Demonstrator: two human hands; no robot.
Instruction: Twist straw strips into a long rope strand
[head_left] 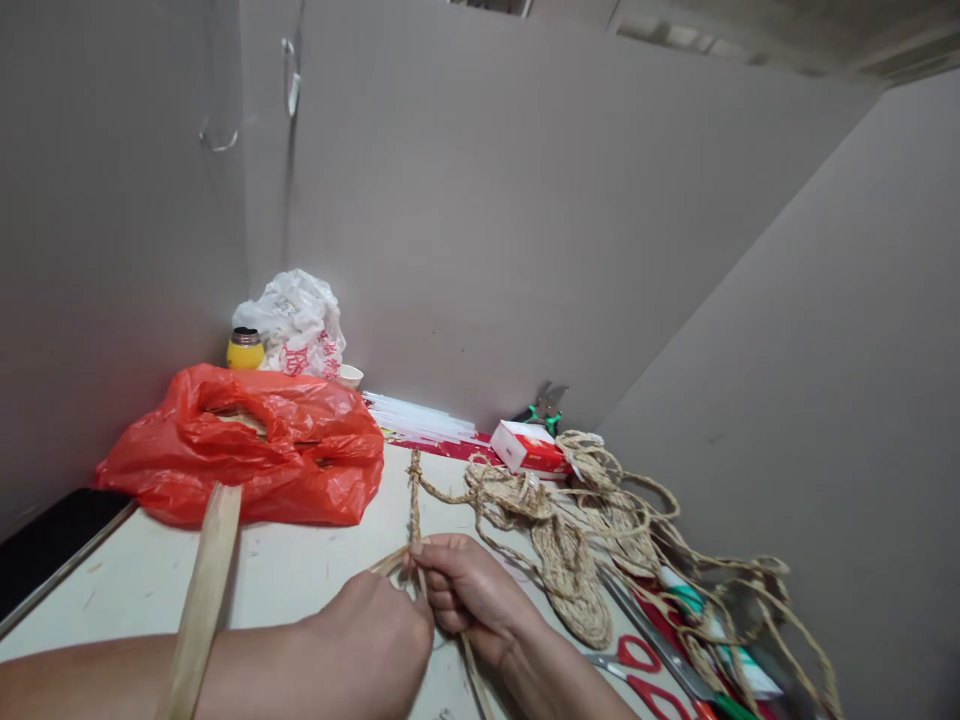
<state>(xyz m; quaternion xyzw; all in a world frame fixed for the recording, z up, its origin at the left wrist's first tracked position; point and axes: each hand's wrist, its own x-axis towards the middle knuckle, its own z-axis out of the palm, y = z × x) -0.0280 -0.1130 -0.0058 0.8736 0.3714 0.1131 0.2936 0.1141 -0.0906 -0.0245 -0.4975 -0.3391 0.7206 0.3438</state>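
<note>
A narrow braided straw cord [415,500] runs down the table toward me, its far end looped and joined to more cord on the right. Where the braid ends in loose strands, my left hand [386,630] is closed, back of the hand up, mostly hiding its own fingertips. My right hand [472,595] pinches the strands between thumb and curled fingers, touching the left. One loose strand [474,675] hangs below the right hand. Over my left forearm lies a wide, flat, pale dried-leaf strip [201,600].
A red plastic bag [315,470] sits left, near a dark flat device [60,545]. Behind are a yellow jar [245,350], a white bag [296,310] and white sticks [420,418]. Rightward lie woven straw soles [574,580], red-handled scissors [641,675], a small box [529,448] and pliers [546,405].
</note>
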